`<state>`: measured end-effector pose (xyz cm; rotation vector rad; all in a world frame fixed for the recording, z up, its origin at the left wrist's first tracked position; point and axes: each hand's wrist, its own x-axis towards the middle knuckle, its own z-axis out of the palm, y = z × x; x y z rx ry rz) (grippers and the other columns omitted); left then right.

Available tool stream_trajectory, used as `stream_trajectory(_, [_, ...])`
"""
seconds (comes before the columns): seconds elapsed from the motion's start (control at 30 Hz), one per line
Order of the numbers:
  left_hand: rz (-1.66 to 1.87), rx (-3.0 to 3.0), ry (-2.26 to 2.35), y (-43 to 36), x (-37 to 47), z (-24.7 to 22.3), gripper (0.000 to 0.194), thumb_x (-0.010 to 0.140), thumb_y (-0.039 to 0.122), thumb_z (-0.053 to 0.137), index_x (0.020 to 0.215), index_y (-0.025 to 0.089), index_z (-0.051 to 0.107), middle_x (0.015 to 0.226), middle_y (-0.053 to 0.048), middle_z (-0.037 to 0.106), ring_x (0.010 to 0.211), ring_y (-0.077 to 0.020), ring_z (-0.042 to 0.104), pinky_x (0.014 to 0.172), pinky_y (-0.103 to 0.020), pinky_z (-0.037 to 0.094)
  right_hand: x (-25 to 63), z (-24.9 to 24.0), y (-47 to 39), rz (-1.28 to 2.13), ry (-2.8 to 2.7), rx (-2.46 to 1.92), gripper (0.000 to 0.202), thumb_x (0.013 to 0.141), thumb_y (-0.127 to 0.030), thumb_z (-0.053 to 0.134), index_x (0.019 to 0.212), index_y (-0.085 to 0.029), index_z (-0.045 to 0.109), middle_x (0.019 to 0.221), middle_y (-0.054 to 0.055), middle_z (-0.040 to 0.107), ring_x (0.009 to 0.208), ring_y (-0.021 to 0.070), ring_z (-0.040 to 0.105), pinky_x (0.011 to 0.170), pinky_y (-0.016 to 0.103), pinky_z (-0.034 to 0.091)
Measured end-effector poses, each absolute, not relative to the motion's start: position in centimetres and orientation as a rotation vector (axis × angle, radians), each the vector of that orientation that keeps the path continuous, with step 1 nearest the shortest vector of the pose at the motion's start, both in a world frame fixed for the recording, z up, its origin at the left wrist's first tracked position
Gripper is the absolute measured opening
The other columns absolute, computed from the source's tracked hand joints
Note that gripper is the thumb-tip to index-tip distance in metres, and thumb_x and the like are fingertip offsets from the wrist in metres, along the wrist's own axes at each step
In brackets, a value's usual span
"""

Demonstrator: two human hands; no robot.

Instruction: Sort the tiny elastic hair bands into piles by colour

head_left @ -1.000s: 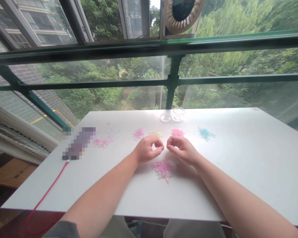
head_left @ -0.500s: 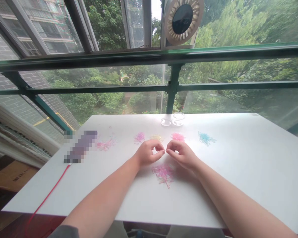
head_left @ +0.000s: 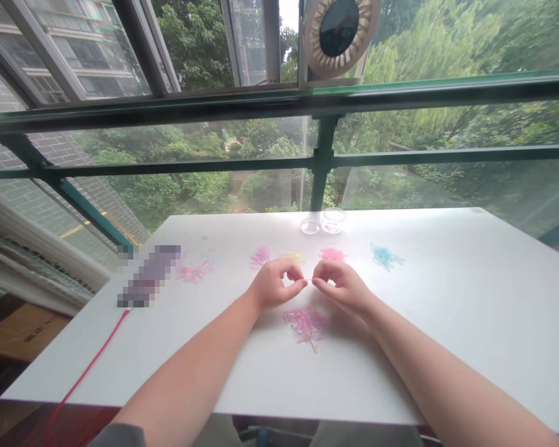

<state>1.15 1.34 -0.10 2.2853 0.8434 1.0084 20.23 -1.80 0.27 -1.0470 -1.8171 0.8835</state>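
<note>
- White bench (head_left: 470, 298) in the head view, the only one; directions are read from the point where the hands meet, 12 o'clock pointing to the window.
- At the centre, a thin pale strand (head_left: 309, 280) spans the small gap between the fingertips, lifted above the bench; its exact shape is too fine to make out.
- Left hand (head_left: 271, 288): thumb and forefinger curl into a ring, tips closed on one end of the strand.
- Right hand (head_left: 347, 288): the same pinch, mirrored, on the other end.
- At 6 o'clock, just below the hands, lies a loose pink-and-purple heap (head_left: 306, 323) of similar slender pieces.
- Smaller piles fan out beyond: purple pile (head_left: 261, 256) at 10, yellow pile (head_left: 294, 256) at 11, pink pile (head_left: 332, 254) at 1, blue pile (head_left: 386, 256) at 2; a scattered pinkish pile (head_left: 198, 270) sits at 9.
- Near the far edge, a shallow clear dish (head_left: 310, 228) stands at 12 and a taller clear jar (head_left: 334, 221) just beside it, towards 1.
- The step in hand looks like two-handed fingertip work on one single piece; the next move, I judge, calls for light, even pressure, since so slight a strand could slip.
</note>
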Motion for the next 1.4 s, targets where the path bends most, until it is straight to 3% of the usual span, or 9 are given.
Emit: stream_trajectory(1.4, [0.944, 2.324, 0.770, 1.47, 0.81, 0.27, 0.005, 0.075, 0.017, 0.056, 0.073, 0.016, 0.061, 0.068, 0.000, 0.061, 0.066, -0.0105, 0.053, 0.065, -0.024, 0.041, 20.55, -0.01, -1.72, 0.937, -1.811, -1.055, 0.004, 0.077, -0.019, 0.056, 0.074, -0.017, 0.054, 0.067, 0.000, 0.053, 0.061, 0.0119, 0.048, 0.058, 0.026, 0.040])
